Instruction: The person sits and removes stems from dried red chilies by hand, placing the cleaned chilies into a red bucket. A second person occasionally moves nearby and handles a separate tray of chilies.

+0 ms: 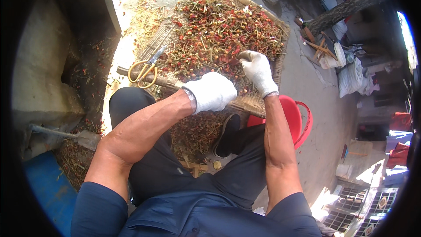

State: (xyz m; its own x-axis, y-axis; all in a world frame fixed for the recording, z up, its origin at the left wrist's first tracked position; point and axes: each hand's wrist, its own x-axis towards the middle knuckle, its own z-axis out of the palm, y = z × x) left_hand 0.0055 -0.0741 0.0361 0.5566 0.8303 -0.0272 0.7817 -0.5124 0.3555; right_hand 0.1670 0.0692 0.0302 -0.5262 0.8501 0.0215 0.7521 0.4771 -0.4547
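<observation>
Before me a shallow woven basket holds a heap of dried red and tan plant pieces with stems, possibly chili peppers. My left hand, in a white knit glove, is curled above the basket's near edge; its fingertips are turned away, so anything inside is hidden. Also gloved, my right hand is over the right part of the heap. Its thumb and fingers bend towards each other beside red pieces, and I cannot tell whether it pinches one. Yellow-handled scissors lie on the basket's left near corner.
A red plastic bucket stands by my right leg, partly under the basket. More plant scraps cover the ground between my feet. At left are a concrete wall and a shovel-like tool. A trunk and white sacks are at right.
</observation>
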